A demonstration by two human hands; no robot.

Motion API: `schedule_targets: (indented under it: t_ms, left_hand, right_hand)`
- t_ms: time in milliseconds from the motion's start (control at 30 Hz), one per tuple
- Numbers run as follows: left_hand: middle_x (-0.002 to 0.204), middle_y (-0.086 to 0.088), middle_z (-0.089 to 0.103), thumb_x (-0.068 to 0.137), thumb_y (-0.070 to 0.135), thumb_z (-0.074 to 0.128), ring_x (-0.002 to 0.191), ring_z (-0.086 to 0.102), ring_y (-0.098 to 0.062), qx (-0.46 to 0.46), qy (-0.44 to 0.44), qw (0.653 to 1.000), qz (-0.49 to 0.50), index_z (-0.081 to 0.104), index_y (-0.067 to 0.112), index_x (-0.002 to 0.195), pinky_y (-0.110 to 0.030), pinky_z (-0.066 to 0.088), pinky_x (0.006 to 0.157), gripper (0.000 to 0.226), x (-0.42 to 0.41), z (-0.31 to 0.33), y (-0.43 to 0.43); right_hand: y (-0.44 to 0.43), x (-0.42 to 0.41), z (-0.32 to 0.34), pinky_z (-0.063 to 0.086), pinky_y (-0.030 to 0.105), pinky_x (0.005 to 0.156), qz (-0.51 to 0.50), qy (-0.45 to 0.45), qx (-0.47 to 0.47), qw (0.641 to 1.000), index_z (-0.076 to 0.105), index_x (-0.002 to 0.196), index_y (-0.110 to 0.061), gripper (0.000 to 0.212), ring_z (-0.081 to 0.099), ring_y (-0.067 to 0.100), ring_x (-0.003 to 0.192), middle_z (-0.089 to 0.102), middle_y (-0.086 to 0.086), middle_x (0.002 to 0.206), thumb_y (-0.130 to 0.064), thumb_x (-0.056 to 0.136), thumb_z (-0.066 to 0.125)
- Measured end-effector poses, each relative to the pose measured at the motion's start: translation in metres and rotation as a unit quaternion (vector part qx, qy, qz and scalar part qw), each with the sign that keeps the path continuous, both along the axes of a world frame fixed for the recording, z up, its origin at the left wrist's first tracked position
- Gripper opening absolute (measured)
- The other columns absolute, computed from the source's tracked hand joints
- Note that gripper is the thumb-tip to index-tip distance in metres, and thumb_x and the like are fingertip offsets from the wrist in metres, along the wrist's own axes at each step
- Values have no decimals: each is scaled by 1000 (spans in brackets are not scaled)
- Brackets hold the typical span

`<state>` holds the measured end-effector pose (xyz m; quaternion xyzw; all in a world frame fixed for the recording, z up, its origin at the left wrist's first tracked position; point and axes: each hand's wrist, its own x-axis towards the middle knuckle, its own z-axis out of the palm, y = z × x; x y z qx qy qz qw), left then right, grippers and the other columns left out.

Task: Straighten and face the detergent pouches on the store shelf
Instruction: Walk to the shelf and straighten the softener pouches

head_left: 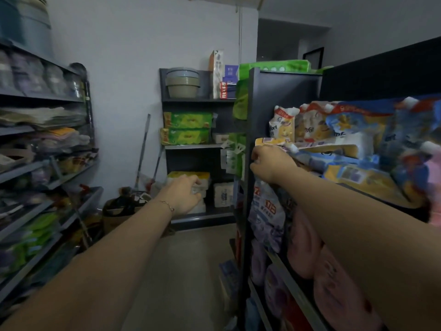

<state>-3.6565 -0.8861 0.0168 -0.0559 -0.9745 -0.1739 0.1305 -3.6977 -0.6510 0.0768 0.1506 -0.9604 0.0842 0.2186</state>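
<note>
In the head view, the person is standing in the aisle and reaching the right hand point(269, 164) up to the near end of the shelf point(281, 89). Its fingers are curling round the near corner of a flat pouch point(329, 148), which is lying on its side across the front of the row. Behind it, 2 upright pouches point(284, 126) are leaning a little, their fronts half facing the aisle. More pouches to the right are too blurred to sort out.

The left hand point(185, 194) is hanging out in the aisle, well apart from the shelf, fingers loosely curled and holding nothing.

To my eye, the step in hand is standing the flat pouch up. A 1-corner grip is likely to let the soft bag sag and twist, so bringing the left hand over to support its other end would be steadier. Lifting it clear rather than dragging it should keep it from knocking over the upright ones behind. It would then want setting on its base, label outward, just beside its neighbours and flush with the front edge. The piled pouches further right are looking ready to slide if jostled.
</note>
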Motion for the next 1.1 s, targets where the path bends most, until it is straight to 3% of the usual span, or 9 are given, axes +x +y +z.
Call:
schedule_targets:
  t_ms: [167, 533, 667, 867, 967, 1100]
  left_hand:
    - [140, -6, 42, 96, 34, 51, 127, 43, -26, -21, 2, 999, -33, 45, 21, 136, -36, 39, 103, 43, -78, -3, -9]
    - [129, -3, 47, 96, 31, 52, 113, 50, -23, -30, 19, 991, -133, 48, 22, 132, -37, 45, 95, 38, -244, 12, -47]
    - [127, -3, 47, 96, 33, 52, 109, 51, -21, -18, 26, 986, -165, 48, 23, 133, -34, 46, 90, 38, -293, 15, -52]
    - [142, -4, 42, 95, 32, 51, 124, 45, -21, 14, 31, 964, -265, 44, 23, 138, -33, 42, 99, 44, -345, 21, -7]
    - [141, -4, 44, 95, 32, 52, 124, 46, -21, 18, 48, 953, -298, 46, 22, 137, -38, 43, 101, 43, -362, 27, 25]
    - [135, -6, 46, 96, 31, 52, 120, 49, -24, 20, 62, 947, -314, 45, 20, 136, -38, 44, 98, 42, -381, 38, 63]
  right_hand:
    - [-18, -55, -3, 38, 32, 70, -18, 17, 20, 999, 56, 111, -13, 25, 55, 32, 102, 58, 11, 116, -27, 91, 50]
    - [-47, -170, 6, 45, 37, 80, -123, 10, 8, 992, 54, 117, -12, 30, 53, 33, 108, 52, 12, 122, -30, 93, 50]
    - [-50, -196, 8, 40, 34, 75, -156, 12, 0, 988, 55, 117, -14, 29, 52, 31, 107, 53, 10, 121, -30, 93, 50]
    - [-37, -218, 14, 40, 35, 70, -201, 16, 32, 979, 54, 114, -16, 26, 54, 29, 99, 54, 7, 120, -29, 92, 48]
    - [-26, -226, 25, 45, 36, 71, -216, 36, 35, 975, 57, 110, -16, 23, 54, 26, 91, 56, 5, 114, -27, 91, 48]
    - [-10, -236, 49, 45, 35, 74, -230, 48, 59, 970, 57, 113, -18, 24, 57, 26, 96, 58, 4, 114, -26, 92, 49]
